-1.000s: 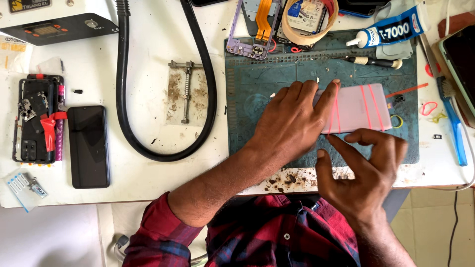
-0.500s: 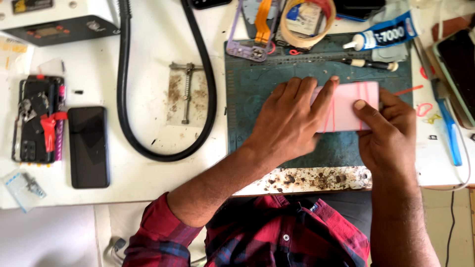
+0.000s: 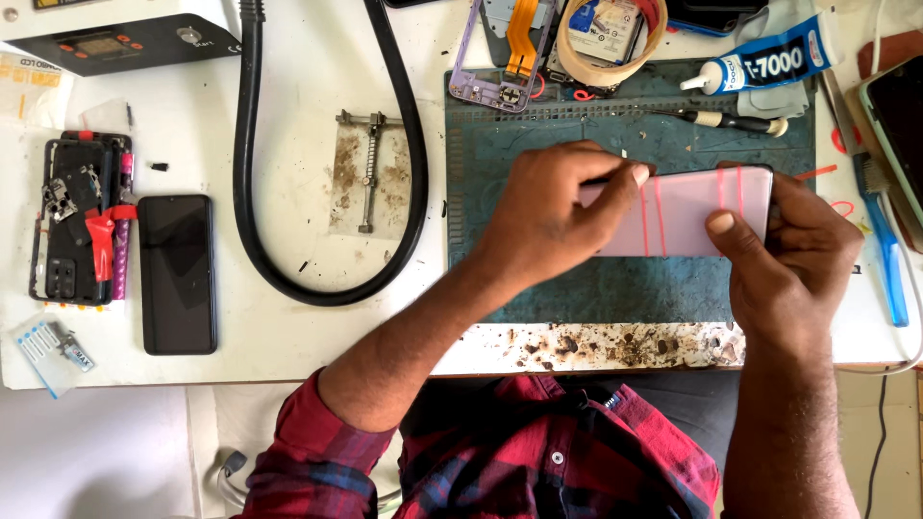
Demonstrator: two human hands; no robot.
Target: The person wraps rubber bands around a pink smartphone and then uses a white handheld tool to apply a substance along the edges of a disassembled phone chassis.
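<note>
A pale pink phone (image 3: 685, 211) with thin red rubber bands wrapped around it lies lengthwise over a blue-green work mat (image 3: 615, 288). My left hand (image 3: 558, 216) grips its left end, fingers curled over the top edge. My right hand (image 3: 784, 259) holds its right end, thumb pressed on the face near the bands. Both hands keep the phone just above or on the mat; I cannot tell which.
A thick black hose (image 3: 250, 192) loops across the white table. A black phone (image 3: 178, 274) and an opened phone body (image 3: 77, 216) lie at the left. A glue tube (image 3: 760, 62), tape roll (image 3: 608, 38), purple phone frame (image 3: 500, 58), screwdriver (image 3: 721, 119) and blue tool (image 3: 885, 250) ring the mat.
My right hand came up from the table's front edge and took hold of the phone's right end. The left hand shifted slightly left, now gripping the left end rather than lying over it.
</note>
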